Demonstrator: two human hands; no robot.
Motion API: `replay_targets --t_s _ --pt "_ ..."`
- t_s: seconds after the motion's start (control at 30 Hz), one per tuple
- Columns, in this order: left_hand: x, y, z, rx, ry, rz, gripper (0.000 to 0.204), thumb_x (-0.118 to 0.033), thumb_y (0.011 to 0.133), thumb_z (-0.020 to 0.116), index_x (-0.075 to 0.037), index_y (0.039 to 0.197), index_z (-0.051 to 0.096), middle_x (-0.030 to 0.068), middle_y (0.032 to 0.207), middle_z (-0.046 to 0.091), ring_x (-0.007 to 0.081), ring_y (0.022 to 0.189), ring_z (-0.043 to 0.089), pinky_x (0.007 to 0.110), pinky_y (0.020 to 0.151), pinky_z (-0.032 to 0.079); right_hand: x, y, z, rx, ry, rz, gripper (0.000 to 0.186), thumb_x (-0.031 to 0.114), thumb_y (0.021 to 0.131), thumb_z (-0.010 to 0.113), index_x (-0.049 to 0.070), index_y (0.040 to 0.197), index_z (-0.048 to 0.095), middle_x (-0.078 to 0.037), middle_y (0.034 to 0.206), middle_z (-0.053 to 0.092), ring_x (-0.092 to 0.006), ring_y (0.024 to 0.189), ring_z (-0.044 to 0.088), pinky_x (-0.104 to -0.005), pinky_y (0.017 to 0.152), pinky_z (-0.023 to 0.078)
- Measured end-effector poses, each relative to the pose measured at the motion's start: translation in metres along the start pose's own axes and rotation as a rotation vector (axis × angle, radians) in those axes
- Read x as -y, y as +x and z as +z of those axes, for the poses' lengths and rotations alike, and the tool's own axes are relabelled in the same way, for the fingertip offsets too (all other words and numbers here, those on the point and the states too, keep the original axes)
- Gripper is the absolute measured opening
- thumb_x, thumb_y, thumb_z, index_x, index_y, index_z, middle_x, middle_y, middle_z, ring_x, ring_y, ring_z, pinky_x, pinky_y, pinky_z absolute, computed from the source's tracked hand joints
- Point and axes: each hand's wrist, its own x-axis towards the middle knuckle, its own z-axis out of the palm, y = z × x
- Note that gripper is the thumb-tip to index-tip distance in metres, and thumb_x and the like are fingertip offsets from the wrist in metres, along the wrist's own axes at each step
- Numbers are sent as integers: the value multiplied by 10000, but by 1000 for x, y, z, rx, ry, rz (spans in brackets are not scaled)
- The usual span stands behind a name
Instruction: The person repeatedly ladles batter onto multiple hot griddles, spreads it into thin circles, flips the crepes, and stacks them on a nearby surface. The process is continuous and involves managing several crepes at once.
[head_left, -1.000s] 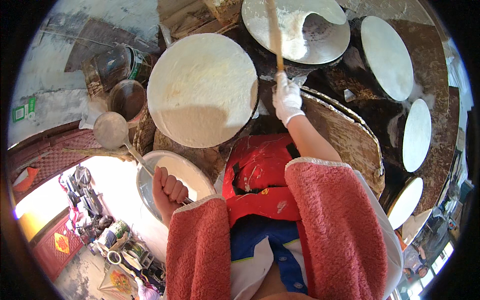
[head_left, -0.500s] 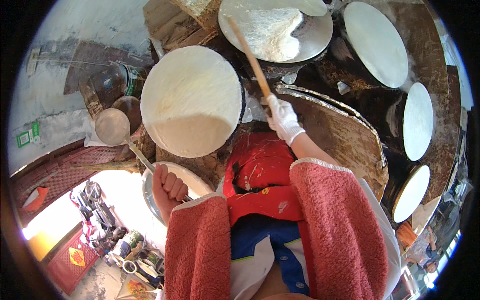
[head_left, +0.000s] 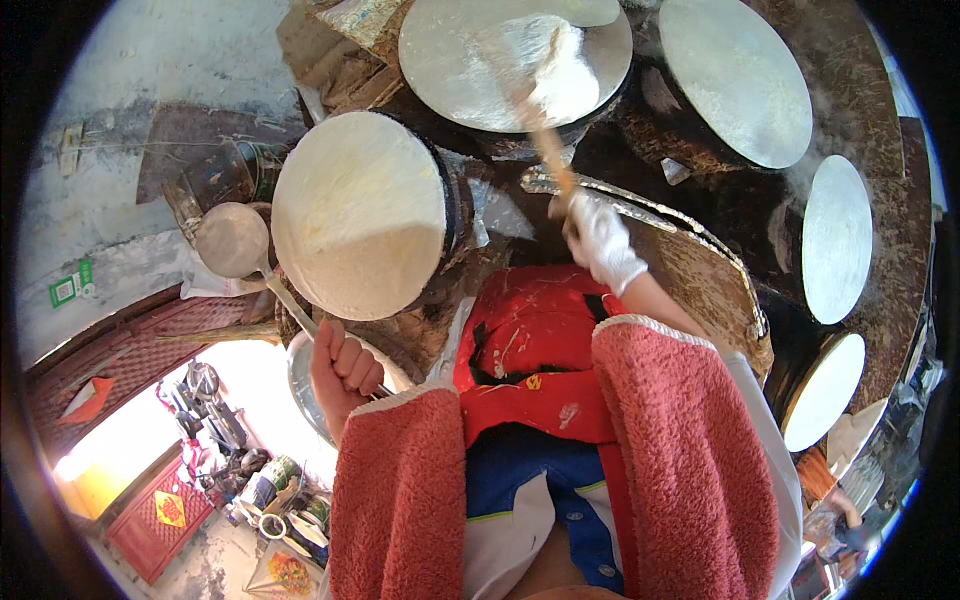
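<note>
Right hand [head_left: 602, 240] grasps wooden stick [head_left: 552, 157], probably light and stiff, by its near end, shaft ahead of the fingers; left hand [head_left: 346, 368] is clenched on ladle [head_left: 236, 243], bowl ahead-left of the fingers, likely tip-heavy, so hold handle firmly.

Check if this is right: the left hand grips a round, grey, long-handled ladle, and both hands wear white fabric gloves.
Not both: the head view shows a white fabric glove on the right hand only; the left hand, gripping the round, grey, long-handled ladle, is bare.
</note>
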Motion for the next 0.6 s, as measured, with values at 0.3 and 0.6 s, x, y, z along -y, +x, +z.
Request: replay_targets --t_s 0.3,0.6 --pt "36 6 49 -57 77 -5 395 -332 1023 407 -179 665 341 -80 458 195 60 348 172 233 321 191 -58 -7 -105 57 565 721 519 515 942 470 43 956 685 -1 575 454 -110 437 384 -285 418 301" --pt "80 4 97 -154 20 31 399 -335 1014 431 -179 659 336 -78 459 193 60 348 170 235 321 190 -104 -21 -130 356 197 299 448 428 977 459 30 958 665 -32 670 564 -139 647 512 -331 618 434"
